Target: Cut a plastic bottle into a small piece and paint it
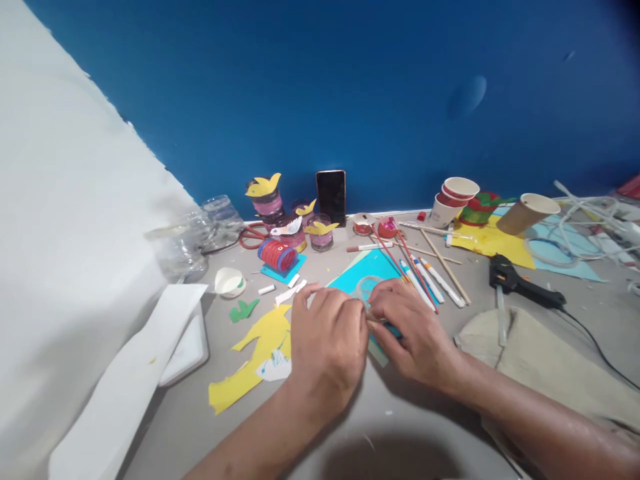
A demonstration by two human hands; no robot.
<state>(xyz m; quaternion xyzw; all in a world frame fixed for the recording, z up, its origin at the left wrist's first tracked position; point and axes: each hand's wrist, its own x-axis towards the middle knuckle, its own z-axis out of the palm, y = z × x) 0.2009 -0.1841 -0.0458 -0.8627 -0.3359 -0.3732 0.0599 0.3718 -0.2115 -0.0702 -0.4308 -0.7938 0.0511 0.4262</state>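
My left hand and my right hand meet above the grey table, fingers curled around a small round clear plastic piece. Most of that piece is hidden by my fingers. The right thumb and fingers pinch near its lower edge, while the left fingers bend over its left side. Beneath them lies a bright blue sheet. Just left of my left hand are yellow paper scraps and a white scrap with blue marks.
At the right, a black glue gun rests near a beige cloth. Markers and sticks lie beyond my right hand. A phone leans on the blue wall, beside decorated cups. White paper is at left.
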